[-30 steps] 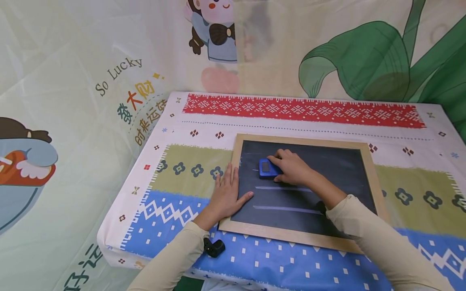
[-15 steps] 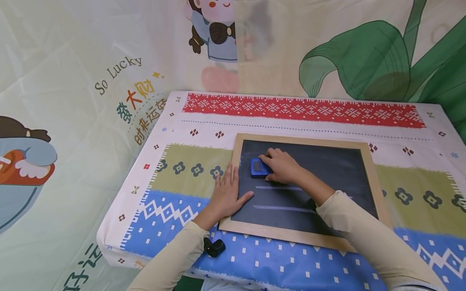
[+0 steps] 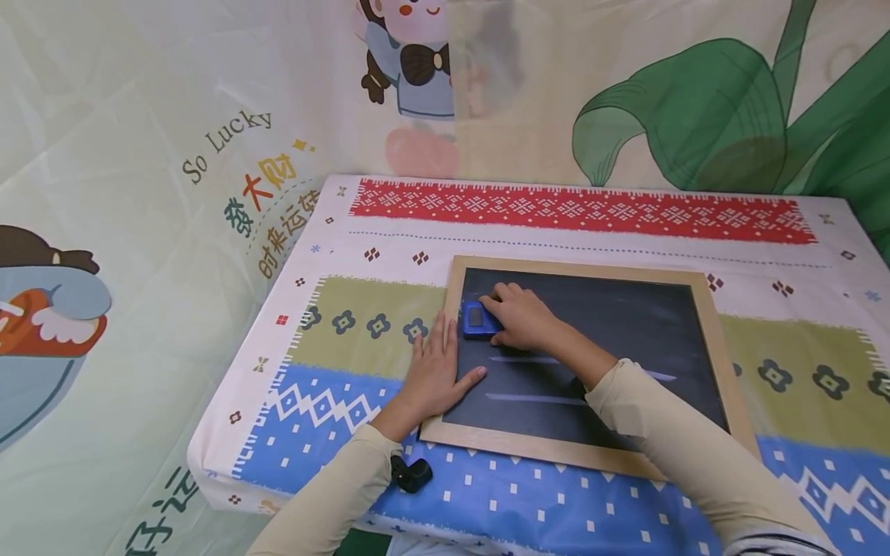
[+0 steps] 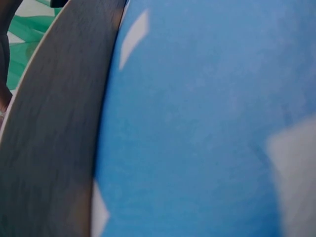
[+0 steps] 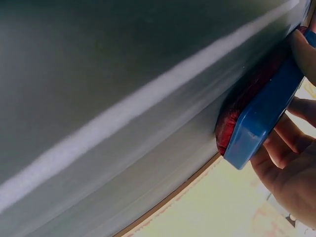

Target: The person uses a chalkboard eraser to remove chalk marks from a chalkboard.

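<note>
A wood-framed blackboard [image 3: 598,309] lies on the table, with two pale chalk lines showing on its dark face. My right hand [image 3: 524,318] grips a blue board eraser [image 3: 478,320] near the board's upper left, thumb on one side and fingers on the other. In the right wrist view the eraser [image 5: 261,111] has its dark red felt against the board, beside a thick chalk line [image 5: 148,101]. My left hand [image 3: 434,374] rests flat across the left frame, fingers straight. In the left wrist view only the frame edge [image 4: 59,118] and blue cloth show clearly.
A patterned tablecloth [image 3: 389,224] in red, olive and blue covers the table. The black wrist camera [image 3: 412,474] sits under my left wrist, close to the board's lower left corner. Printed curtains [image 3: 514,93] hang behind and to the left.
My right hand has slid the eraser leftward across the upper board, almost to the left frame. More of the chalk line's right end shows. The left hand has stayed in place.
</note>
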Demonstrator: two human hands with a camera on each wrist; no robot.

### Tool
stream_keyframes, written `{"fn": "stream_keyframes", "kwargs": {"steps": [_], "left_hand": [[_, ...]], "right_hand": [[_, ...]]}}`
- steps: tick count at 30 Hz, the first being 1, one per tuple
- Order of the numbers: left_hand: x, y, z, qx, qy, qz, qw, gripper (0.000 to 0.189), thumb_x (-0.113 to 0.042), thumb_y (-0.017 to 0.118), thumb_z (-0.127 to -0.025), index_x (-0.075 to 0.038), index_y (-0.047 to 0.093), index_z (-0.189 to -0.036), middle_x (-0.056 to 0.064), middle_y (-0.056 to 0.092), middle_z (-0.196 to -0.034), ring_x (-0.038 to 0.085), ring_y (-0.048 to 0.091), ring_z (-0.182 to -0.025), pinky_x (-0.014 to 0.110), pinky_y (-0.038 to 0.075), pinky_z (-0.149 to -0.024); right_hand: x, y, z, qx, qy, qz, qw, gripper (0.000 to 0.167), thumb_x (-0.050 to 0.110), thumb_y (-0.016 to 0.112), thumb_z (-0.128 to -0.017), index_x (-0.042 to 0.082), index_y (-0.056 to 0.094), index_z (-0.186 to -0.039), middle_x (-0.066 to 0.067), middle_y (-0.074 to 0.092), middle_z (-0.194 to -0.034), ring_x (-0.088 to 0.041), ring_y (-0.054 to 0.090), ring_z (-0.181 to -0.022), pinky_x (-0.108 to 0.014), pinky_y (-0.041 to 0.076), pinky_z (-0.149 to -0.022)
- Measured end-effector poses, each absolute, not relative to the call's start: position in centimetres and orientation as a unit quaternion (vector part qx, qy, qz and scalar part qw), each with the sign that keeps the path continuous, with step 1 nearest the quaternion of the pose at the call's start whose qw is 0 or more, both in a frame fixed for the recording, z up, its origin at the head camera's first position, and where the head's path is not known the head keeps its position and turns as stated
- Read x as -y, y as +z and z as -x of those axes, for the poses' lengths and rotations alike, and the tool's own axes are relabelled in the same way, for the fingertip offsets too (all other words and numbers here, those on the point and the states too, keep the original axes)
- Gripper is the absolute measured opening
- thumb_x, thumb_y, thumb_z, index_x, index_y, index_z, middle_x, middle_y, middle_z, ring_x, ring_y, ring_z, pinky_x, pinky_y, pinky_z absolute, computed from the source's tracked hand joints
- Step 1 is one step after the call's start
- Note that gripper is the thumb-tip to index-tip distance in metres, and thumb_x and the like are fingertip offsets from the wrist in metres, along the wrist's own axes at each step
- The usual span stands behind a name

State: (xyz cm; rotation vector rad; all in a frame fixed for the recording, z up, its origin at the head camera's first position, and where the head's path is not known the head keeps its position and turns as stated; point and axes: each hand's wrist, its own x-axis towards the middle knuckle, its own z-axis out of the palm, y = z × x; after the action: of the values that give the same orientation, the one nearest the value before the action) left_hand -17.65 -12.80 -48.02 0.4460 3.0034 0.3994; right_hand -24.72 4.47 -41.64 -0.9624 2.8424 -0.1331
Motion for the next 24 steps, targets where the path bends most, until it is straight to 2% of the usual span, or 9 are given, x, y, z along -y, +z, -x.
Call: {"fn": "stream_keyframes", "kwargs": {"steps": [6,16,24], "left_hand": [[12.38,-47.76,17.70,-0.979,0.131,-0.156,0.025,0.090,-0.060,0.040,-0.088,0.001,0.007,-0.146,0.020,-0.002,-0.152,0.036,0.018,-0.138,0.055,0.008,-0.110],[12.46,-48.00,17.57,-0.979,0.133,-0.152,0.030,0.089,-0.059,0.040,-0.089,0.002,0.006,-0.145,0.020,-0.002,-0.152,0.034,0.013,-0.140,0.056,0.008,-0.109],[12.59,-48.17,17.44,-0.978,0.143,-0.152,0.022,0.088,-0.057,0.042,-0.089,0.002,0.008,-0.145,0.021,0.000,-0.152,0.035,0.014,-0.139,0.057,0.010,-0.109]], "right_hand": [[-4.26,-41.45,24.93,-0.943,-0.043,0.322,0.068,0.068,0.033,0.070,-0.079,0.005,0.044,-0.135,-0.016,0.049,-0.123,-0.030,0.045,-0.112,-0.044,0.040,-0.093],[-3.95,-41.67,24.61,-0.947,-0.036,0.308,0.082,0.069,0.034,0.068,-0.081,0.006,0.041,-0.137,-0.016,0.046,-0.127,-0.030,0.043,-0.116,-0.044,0.039,-0.096],[-4.44,-41.95,24.19,-0.946,-0.046,0.319,0.046,0.063,0.032,0.067,-0.082,0.007,0.044,-0.135,-0.014,0.048,-0.123,-0.028,0.044,-0.111,-0.042,0.039,-0.092]]}}
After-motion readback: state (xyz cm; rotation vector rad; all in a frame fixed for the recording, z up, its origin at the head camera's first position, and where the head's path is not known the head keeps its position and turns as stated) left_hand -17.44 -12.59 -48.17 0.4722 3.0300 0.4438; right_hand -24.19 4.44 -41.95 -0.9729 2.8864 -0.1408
